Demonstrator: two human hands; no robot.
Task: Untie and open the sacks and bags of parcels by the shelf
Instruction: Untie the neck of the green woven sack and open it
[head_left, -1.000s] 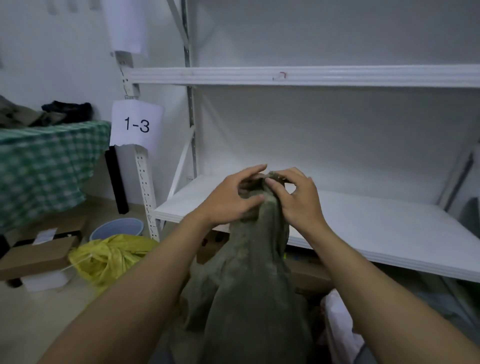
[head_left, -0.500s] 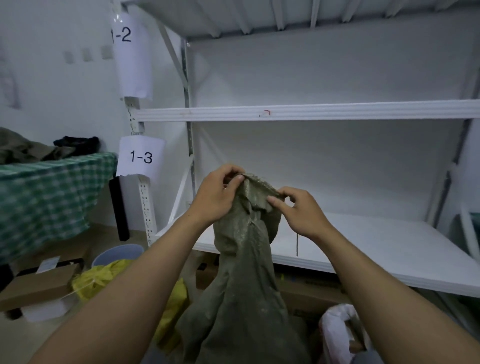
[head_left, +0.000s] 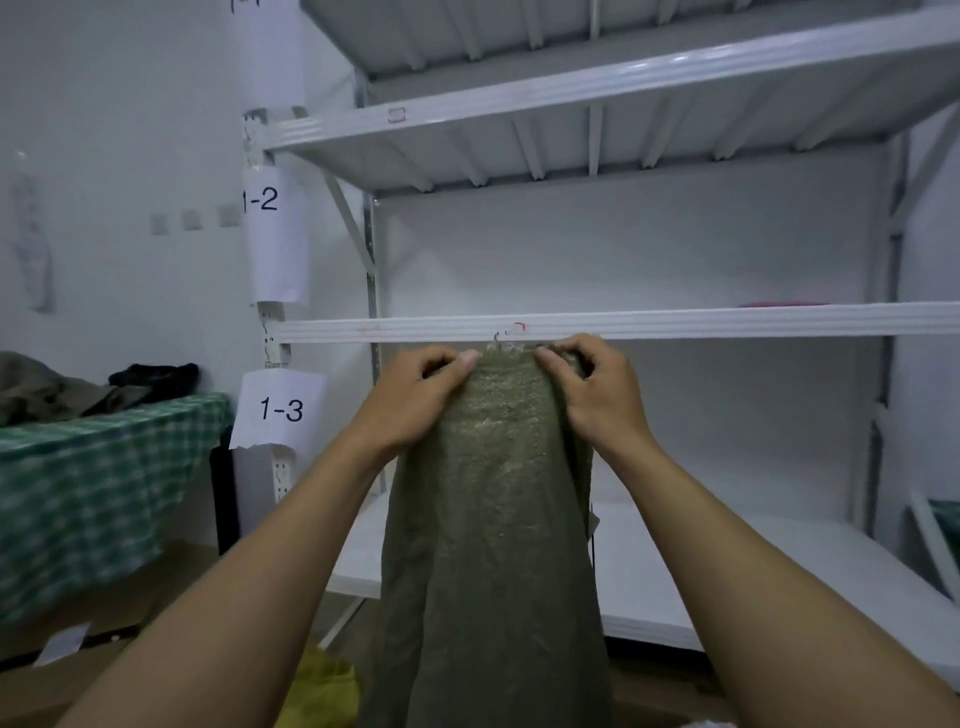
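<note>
Sack: a green woven sack (head_left: 493, 519) hangs upright in the middle of the view, in front of the white shelf (head_left: 623, 325), its frayed top edge level with the middle board.
Left hand: the left hand (head_left: 415, 395) pinches the top left corner of the sack, fingers curled narrow around the fabric.
Right hand: the right hand (head_left: 592, 389) pinches the top right corner in the same way, thumb pressed on the cloth.
Mouth: pulled flat between the two hands; no tie shows, and I cannot tell whether the opening is parted.
Around: a yellow bag (head_left: 327, 686) lies low and near, left of the sack; a table with a green checked cloth (head_left: 78, 493) stands at far left.
Risk, slipping: the hold is only at the edge, so the sack's weight could likely pull the loose weave out of the fingers.
Risk, spilling: if one corner drops, the sack may tip and parcels could fall out.
Risk, fraying: hard pulling sideways might tear the worn rim.
</note>
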